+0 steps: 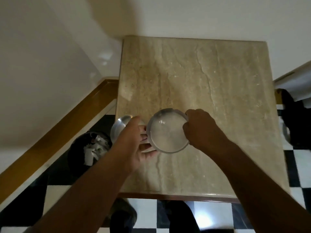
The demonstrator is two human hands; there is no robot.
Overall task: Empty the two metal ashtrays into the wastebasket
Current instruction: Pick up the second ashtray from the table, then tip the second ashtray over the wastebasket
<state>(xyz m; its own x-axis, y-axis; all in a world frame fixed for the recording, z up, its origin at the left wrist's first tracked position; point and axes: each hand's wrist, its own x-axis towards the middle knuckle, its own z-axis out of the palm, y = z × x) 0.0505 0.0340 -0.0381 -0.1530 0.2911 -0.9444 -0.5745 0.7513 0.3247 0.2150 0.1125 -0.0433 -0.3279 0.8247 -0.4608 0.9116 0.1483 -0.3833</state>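
A round metal ashtray (168,132) is held over the left part of the marble table (218,81). My right hand (200,126) grips its right rim and my left hand (134,142) holds its left rim with fingers underneath. A second metal ashtray (120,123) shows behind my left hand, at the table's left edge; whether it rests on the table or is held I cannot tell. The dark wastebasket (87,148) stands on the floor left of the table, with white crumpled waste inside.
White walls meet behind the table, with a wooden skirting (58,132) along the left one. The floor is black-and-white checkered tile (176,216). A dark object (292,118) sits on the floor at the table's right side.
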